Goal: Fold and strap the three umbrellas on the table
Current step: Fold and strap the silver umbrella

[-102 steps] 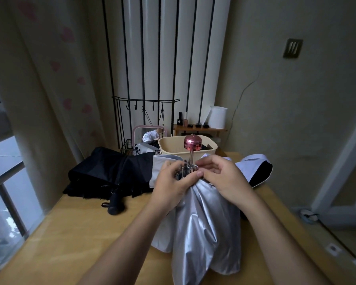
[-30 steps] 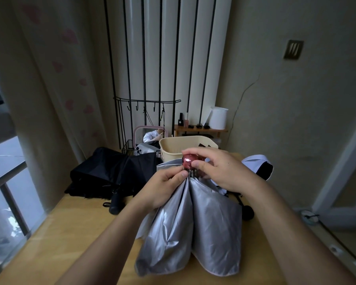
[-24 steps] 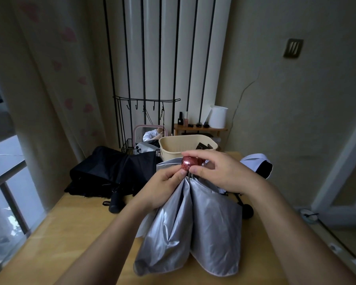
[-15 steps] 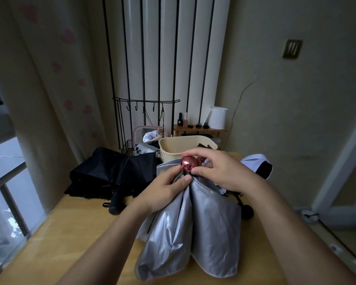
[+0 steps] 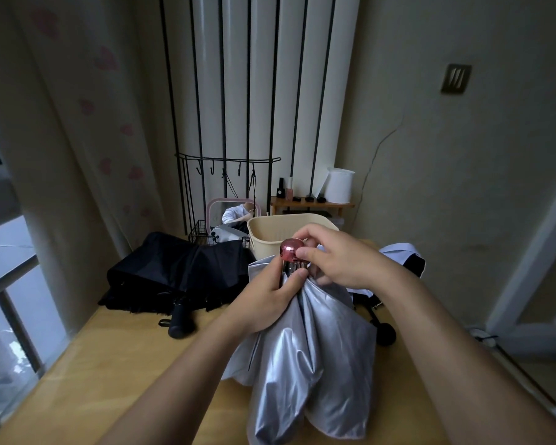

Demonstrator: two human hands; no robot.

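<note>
I hold a silver umbrella upright over the wooden table, its loose canopy hanging down in folds. My left hand grips the gathered canopy around the shaft just below the top. My right hand pinches the shiny pink knob at the top end. A black umbrella lies unfolded at the back left, its black handle pointing toward me. A white and black umbrella lies partly hidden behind my right hand, its black handle showing at the right.
A beige plastic basket stands at the table's far edge behind the umbrellas. A wire rack, a small pink mirror and a low shelf with a white container are beyond. A window is at the left, a wall at the right.
The pink knob has been pushed down close to the gathered canopy, shortening the shaft. My right hand moved from the canopy to the knob; my left keeps its grip.
</note>
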